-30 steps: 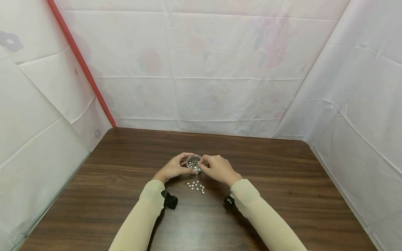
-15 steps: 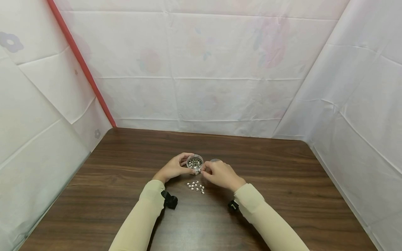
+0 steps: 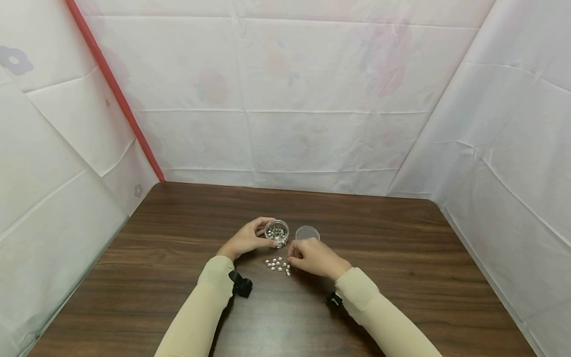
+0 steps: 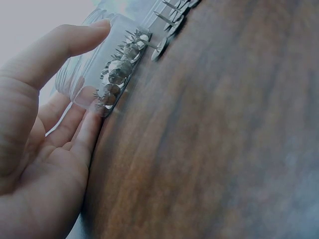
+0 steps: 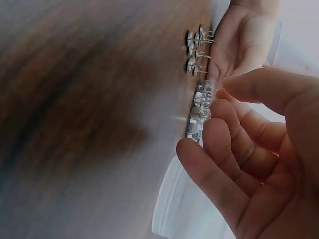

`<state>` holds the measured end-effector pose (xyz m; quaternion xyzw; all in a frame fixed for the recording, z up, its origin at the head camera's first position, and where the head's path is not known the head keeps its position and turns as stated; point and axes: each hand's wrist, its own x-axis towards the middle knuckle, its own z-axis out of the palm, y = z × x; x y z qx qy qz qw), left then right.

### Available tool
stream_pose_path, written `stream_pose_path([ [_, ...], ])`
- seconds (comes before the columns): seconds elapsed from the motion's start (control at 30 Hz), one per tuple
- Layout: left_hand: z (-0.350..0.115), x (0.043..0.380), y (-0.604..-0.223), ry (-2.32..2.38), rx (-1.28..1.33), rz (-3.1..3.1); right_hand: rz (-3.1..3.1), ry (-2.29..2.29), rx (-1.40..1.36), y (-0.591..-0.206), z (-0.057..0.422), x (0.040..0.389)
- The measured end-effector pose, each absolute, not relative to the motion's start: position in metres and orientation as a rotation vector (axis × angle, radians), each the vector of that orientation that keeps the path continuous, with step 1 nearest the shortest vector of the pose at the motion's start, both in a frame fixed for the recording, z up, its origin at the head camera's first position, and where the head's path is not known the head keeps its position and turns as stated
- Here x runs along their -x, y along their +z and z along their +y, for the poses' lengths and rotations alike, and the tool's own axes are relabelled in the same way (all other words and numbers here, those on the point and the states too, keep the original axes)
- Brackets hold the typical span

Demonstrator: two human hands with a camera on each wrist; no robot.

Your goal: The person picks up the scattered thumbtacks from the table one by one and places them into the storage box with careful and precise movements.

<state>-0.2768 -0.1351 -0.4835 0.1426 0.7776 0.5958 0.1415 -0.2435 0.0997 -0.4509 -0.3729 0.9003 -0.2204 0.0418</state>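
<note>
My left hand [image 3: 251, 236] grips a small clear plastic jar [image 4: 107, 52] that stands uncovered on the table, thumb on the near side and fingers round the far side. Silver thumbtacks [image 3: 277, 232] cover the jar's bottom. In front of it, several loose thumbtacks [image 3: 278, 263] lie on the wood, points up in the wrist views. Just right of these, my right hand [image 3: 314, 256] hovers with fingers loosely bent. Thumb and index fingertips are close together in the right wrist view, and nothing shows between them. A clear round lid [image 3: 308, 231] lies behind the right hand, partly covered by it.
The dark wooden table [image 3: 379, 233] stretches out on both sides. White patterned cloth [image 3: 285, 139] hangs at the back and sides, with a red strip [image 3: 116, 89] at the left corner. A black wrist camera [image 3: 243, 286] sits below the left cuff.
My right hand has drawn back from over the jar's mouth toward me and slightly right, down beside the loose thumbtacks, uncovering the lid. The left hand and jar have stayed put.
</note>
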Motion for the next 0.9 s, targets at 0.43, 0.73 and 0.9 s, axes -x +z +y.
stream_pose_path([
  [0.43, -0.135, 0.284, -0.5, 1.742, -0.386, 2.265, 2.75, -0.655, 1.18, -0.458, 0.096, 0.24],
  [0.73, -0.134, 0.28, -0.489, 1.724, -0.404, 2.229, 2.791, -0.563, 1.15, -0.456, 0.093, 0.236],
  [0.9, -0.133, 0.271, -0.472, 1.701, -0.416, 2.231, 2.825, -0.502, 1.161, -0.457, 0.092, 0.236],
])
